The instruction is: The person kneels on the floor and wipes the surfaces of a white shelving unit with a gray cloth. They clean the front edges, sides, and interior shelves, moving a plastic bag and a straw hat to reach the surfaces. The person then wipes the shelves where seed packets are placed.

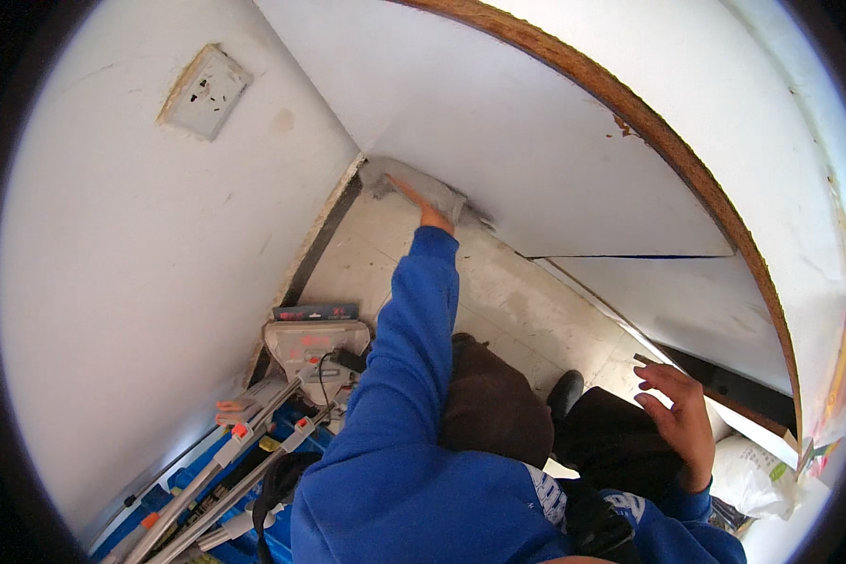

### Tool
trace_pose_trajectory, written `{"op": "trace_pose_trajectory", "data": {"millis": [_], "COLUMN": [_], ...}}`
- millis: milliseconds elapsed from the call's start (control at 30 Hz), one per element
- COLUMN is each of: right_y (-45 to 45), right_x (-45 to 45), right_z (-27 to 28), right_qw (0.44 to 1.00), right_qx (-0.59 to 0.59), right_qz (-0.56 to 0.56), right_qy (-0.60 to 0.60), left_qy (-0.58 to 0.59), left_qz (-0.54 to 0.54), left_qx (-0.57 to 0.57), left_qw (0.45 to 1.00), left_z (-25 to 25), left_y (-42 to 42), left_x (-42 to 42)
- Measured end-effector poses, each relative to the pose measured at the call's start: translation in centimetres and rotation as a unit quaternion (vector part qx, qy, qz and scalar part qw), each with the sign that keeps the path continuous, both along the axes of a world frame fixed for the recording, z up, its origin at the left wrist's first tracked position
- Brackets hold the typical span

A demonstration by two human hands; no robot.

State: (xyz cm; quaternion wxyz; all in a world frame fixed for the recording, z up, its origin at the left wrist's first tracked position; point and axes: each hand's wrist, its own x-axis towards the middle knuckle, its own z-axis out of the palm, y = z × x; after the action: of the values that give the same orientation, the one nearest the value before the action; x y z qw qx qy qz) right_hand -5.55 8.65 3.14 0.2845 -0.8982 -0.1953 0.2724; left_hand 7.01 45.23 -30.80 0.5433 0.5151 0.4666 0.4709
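My left hand (426,203) is stretched out to the floor corner, on a grey cloth (433,189) bunched along the foot of the white panel (479,127). One finger or the thumb points toward the corner; the cloth hides the other fingers. My right hand (677,412) is raised above my dark trouser leg at the right, its thumb and fingers apart. A small dark piece (643,359) shows at its fingertips; whether they touch it is unclear. The tiled floor (529,310) beneath bears dirty marks and smudges.
A white wall with a socket plate (208,92) stands at left. Below it are a clear plastic case (317,345), metal poles (218,458) and a blue toolbox (282,543). A curved panel edge (677,151) arches overhead; a white bag (751,472) lies at right.
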Motion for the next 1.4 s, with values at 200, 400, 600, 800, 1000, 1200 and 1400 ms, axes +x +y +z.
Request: {"op": "trace_pose_trajectory", "data": {"millis": [200,400,600,800,1000,1200,1400], "right_y": [0.7,1.2,1.1,-1.6,-2.1,-2.2,-2.4], "right_x": [-0.8,-1.9,-3.3,-5.6,-8.6,-10.1,-11.9], "right_z": [0.3,1.3,3.2,3.9,5.1,4.2,4.0], "right_qw": [1.0,1.0,0.995,0.994,0.993,0.98,0.976], "right_qx": [-0.002,0.01,0.04,0.049,0.056,0.078,0.07], "right_qz": [0.009,0.025,0.077,0.063,0.066,0.084,0.097], "right_qy": [-0.001,-0.008,-0.04,-0.073,-0.081,-0.163,-0.181], "left_qy": [0.037,0.01,0.031,-0.134,0.004,0.045,-0.094], "left_qz": [-0.118,-0.232,-0.129,-0.113,-0.085,-0.156,-0.422], "left_qx": [0.101,0.286,0.431,0.348,0.367,0.495,0.211], "left_qw": [0.987,0.93,0.892,0.921,0.926,0.854,0.877], "left_z": [3.1,6.8,7.4,25.6,24.9,21.6,23.1], "left_y": [-12.5,-21.4,-13.2,-4.2,-10.2,-15.1,-18.2], "left_x": [-3.3,-5.9,1.2,2.2,-0.5,-4.8,-10.0]}}
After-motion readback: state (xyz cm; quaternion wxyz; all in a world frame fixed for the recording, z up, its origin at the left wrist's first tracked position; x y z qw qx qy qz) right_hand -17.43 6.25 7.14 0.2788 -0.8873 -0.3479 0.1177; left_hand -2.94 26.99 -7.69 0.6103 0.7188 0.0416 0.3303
